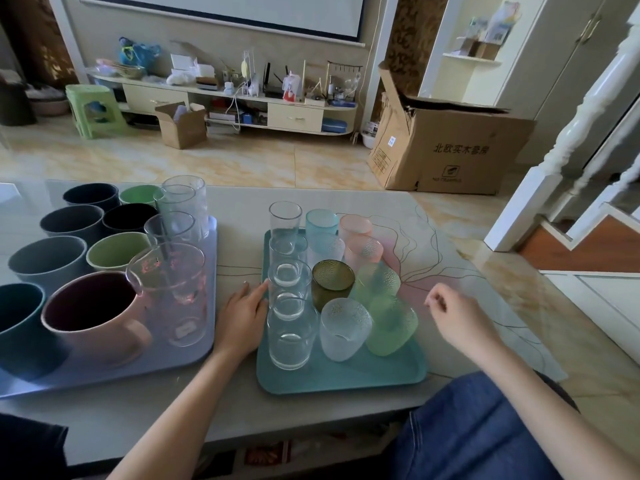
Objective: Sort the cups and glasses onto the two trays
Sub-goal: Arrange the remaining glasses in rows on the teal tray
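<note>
A teal tray (346, 374) in the middle of the table holds several glasses: a column of clear ones (290, 327), a dark olive glass (333, 282), pale green dimpled ones (393, 323), and pink and blue ones at the back. On the left, a lavender tray (194, 351) carries several opaque cups, a pink mug (100, 317) and a few clear glass mugs (173, 289). My left hand (244, 315) lies flat on the table with its fingertips touching the teal tray's left rim. My right hand (453, 311) hovers right of the tray, fingers loosely curled, holding nothing.
The pale table (450, 244) ends near my knee (478, 424) in blue jeans at the bottom right. Beyond the table are a tiled floor, a large cardboard box (446, 150), a TV cabinet (221, 98) and a green stool (93, 109).
</note>
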The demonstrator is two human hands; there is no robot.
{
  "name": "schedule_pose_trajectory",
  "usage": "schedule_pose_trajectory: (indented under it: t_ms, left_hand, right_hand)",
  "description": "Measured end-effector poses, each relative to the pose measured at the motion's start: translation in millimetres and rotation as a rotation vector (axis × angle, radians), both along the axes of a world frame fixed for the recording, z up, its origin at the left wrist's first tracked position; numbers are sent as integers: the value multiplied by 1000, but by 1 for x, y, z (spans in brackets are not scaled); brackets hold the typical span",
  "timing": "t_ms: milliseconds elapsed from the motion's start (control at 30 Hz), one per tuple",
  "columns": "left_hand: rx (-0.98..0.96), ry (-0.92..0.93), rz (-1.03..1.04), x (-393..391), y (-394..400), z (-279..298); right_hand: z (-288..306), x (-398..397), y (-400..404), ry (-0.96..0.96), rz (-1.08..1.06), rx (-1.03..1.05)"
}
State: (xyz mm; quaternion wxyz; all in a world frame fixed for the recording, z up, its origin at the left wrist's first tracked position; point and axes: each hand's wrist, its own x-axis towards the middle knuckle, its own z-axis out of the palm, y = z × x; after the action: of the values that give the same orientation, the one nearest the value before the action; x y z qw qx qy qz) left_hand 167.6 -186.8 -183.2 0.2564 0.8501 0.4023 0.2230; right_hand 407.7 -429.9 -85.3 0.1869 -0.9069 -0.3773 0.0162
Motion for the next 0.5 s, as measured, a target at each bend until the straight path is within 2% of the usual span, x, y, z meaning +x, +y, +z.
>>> schedule_pose_trajectory:
  t_ms: [67, 100, 167, 300, 500]
  left_hand:
    - [-5, 7, 7, 0, 0, 0]
    - [-5, 10, 12, 0, 0, 0]
    - [0, 10, 8, 1, 1, -2]
    - [26, 1, -3, 4, 4, -3]
    - [9, 19, -36, 22, 15, 6]
  right_hand:
    - [-30, 9, 15, 117, -35, -284]
    - [-46, 13, 21, 178, -44, -340]
    - [-64, 19, 32, 243, -48, -307]
    - [-66, 17, 41, 364, -51, -175]
    - [-59, 12, 51, 343, -33, -17]
